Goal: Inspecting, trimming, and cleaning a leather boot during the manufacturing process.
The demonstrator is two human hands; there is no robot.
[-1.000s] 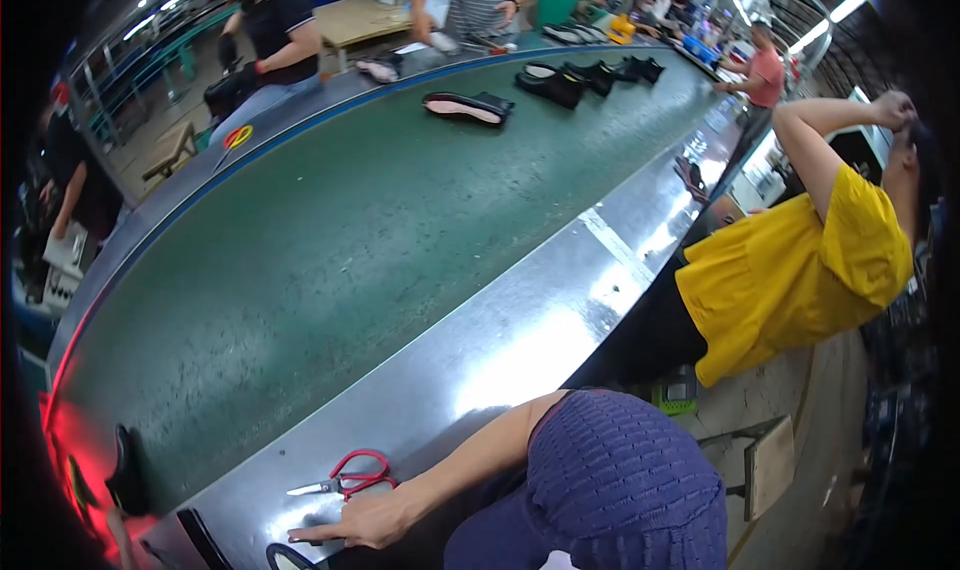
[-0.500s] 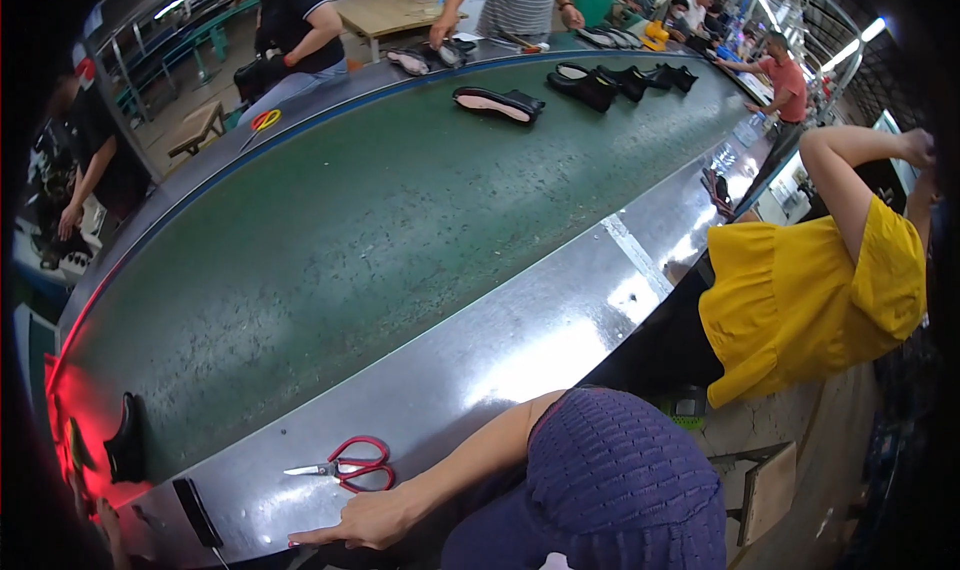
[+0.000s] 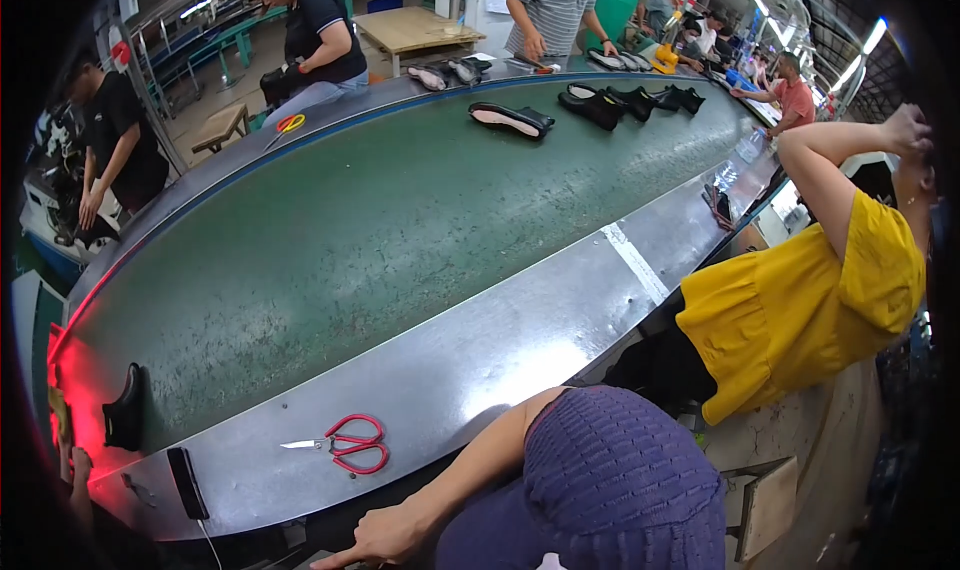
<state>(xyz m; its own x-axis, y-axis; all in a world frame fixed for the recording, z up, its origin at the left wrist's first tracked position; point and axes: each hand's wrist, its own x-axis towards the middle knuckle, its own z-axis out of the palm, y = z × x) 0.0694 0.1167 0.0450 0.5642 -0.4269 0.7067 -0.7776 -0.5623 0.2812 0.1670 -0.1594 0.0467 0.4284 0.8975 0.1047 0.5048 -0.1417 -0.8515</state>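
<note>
one co-worker's arm (image 3: 468,470) slants down near scissors (image 3: 328,442), forefinger (image 3: 338,558) extended; cannot tell fingers' (image 3: 370,550) grasp

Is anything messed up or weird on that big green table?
One black shoe seems tipped over, its pale pink part facing out, unlike the dark shoes beside it. The green surface looks worn, with dark marks scattered over it. I see no spill.

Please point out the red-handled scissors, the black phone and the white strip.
Red-handled scissors (image 3: 329,442), head view: at the pivot.
Black phone (image 3: 187,484), head view: middle of its dark top.
White strip (image 3: 635,262), head view: mid-length.
</note>
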